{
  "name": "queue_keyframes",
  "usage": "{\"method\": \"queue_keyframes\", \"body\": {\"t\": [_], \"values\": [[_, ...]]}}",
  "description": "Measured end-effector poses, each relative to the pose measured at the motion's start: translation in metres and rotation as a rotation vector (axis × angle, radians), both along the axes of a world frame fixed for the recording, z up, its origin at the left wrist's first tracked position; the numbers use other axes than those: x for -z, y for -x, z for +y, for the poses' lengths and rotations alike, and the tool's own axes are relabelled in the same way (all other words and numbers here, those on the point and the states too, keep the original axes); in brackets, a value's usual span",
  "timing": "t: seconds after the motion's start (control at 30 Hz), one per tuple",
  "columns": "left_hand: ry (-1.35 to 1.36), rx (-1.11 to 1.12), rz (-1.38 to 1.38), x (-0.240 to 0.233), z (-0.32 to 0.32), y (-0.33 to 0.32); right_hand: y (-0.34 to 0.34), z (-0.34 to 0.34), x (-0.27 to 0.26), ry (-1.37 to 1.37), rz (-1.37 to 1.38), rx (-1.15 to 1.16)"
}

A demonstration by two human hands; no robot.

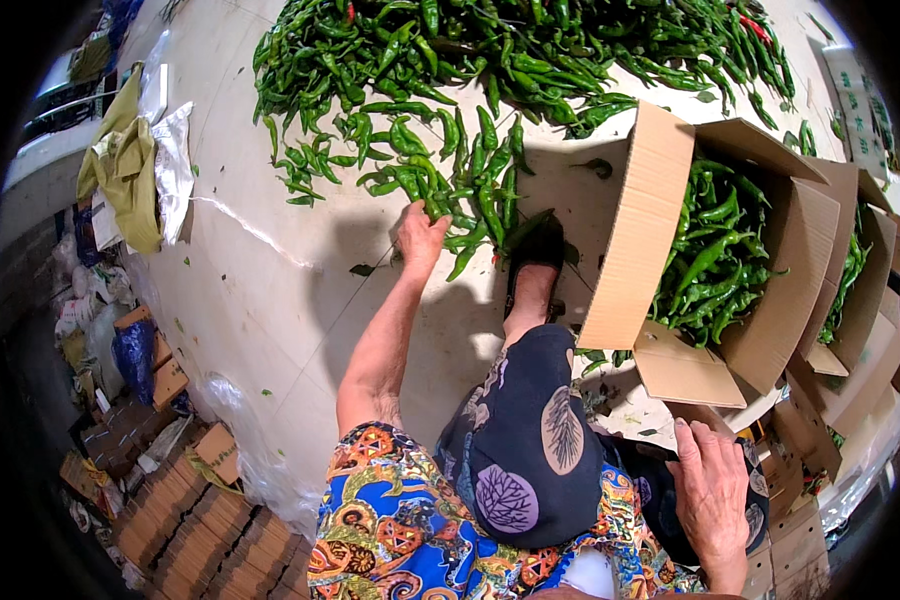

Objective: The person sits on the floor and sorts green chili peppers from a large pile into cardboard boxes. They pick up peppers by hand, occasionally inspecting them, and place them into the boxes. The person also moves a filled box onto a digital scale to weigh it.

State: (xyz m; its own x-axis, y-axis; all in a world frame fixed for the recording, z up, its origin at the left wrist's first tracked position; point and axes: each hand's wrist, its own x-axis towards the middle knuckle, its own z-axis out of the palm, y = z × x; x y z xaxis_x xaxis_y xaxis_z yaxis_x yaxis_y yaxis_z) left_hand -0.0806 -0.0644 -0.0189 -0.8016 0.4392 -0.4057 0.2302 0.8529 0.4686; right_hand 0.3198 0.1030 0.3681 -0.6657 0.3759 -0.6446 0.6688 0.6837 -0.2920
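My left hand (421, 238) reaches down to loose green chili peppers (424, 180) on the pale floor, its fingers at the near edge of a small cluster. Whether it grips a pepper cannot be told. Resting over my right knee is my right hand (711, 487), back up, with nothing seen in it. Beyond the cluster lies a large heap of green peppers (450, 56) with a few red ones. To the right, an open cardboard box (637, 232) with raised flaps holds many green peppers (716, 255).
My foot in a black shoe (538, 244) stands beside the cluster. More open boxes (874, 270) line the right side. At the left are a crumpled olive cloth (131, 172), plastic sheeting (262, 457) and stacked flattened cardboard (195, 536).
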Motion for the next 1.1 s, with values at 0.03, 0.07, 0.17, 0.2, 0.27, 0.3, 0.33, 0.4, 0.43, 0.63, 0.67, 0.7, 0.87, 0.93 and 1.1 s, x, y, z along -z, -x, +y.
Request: {"method": "queue_keyframes", "body": {"t": [0.03,0.07,0.17,0.2,0.27,0.3,0.33,0.4,0.43,0.63,0.67,0.7,0.87,0.93,1.1], "values": [[-0.020,-0.019,0.040,0.006,-0.004,0.002,0.001,0.001,0.002,0.005,-0.001,-0.003],[-0.040,-0.038,0.079,0.011,-0.011,0.006,0.003,0.002,0.003,0.009,-0.002,-0.007],[-0.294,-0.138,-0.357,0.012,-0.031,0.020,0.005,0.005,0.006,0.017,-0.030,0.005],[-0.369,-0.158,-0.484,0.003,-0.023,0.016,0.002,0.007,0.009,-0.007,-0.015,-0.043],[-0.389,-0.322,-0.625,-0.031,0.001,0.010,0.006,0.006,0.006,0.000,-0.053,0.024],[-0.400,-0.417,-0.683,-0.043,0.002,0.010,0.008,0.007,0.005,0.008,-0.063,0.044],[-0.475,-0.371,-0.753,-0.031,-0.011,0.021,0.008,0.007,0.006,0.014,-0.061,0.040],[-0.557,-0.451,-0.822,-0.031,-0.016,0.024,0.008,0.008,0.007,0.020,-0.063,0.037],[-0.599,-0.489,-0.859,-0.031,-0.016,0.024,0.008,0.008,0.007,0.019,-0.070,0.035],[-0.476,-0.355,-0.358,-0.020,-0.018,0.030,0.006,0.012,0.013,0.035,-0.052,-0.027],[-0.397,-0.290,-0.228,-0.017,-0.010,0.032,0.005,0.012,0.013,0.037,-0.052,-0.027],[-0.321,-0.223,-0.101,-0.016,-0.002,0.031,0.006,0.012,0.014,0.034,-0.054,-0.025],[-0.105,0.087,0.081,-0.040,0.079,0.023,0.009,0.010,0.015,0.036,-0.061,0.022],[0.064,0.241,0.186,-0.021,0.092,0.024,0.011,0.010,0.017,0.035,-0.058,0.032],[-0.086,0.103,0.054,-0.003,0.100,0.035,0.008,0.009,0.019,0.018,-0.049,0.042]]}}
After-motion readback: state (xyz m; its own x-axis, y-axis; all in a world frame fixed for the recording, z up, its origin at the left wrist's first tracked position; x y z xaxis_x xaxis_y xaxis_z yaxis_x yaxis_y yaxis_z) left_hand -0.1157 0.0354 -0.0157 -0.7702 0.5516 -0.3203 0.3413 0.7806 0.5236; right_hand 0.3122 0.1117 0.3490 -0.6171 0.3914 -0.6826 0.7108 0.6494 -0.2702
